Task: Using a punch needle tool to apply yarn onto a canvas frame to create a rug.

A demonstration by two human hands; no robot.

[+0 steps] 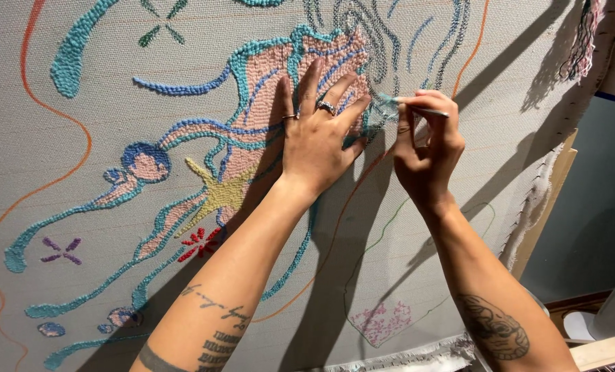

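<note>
Two hands at the tufting cloth [404, 275]: we are pressing our left hand [318, 141], fingers spread, while our right hand [424, 148] is pinching a thin metal tool [428, 110] (teal yarn [383, 105] could snag).

Warm side light, hard diagonal shadows, sharp focus.

1. There is only one view, from the head camera, which faces a tilted cloth [459, 275] on a frame [548, 207].
2. It is near (arm's reach); both hands are at the upper centre.
3. The right edge shows the room behind.
</note>
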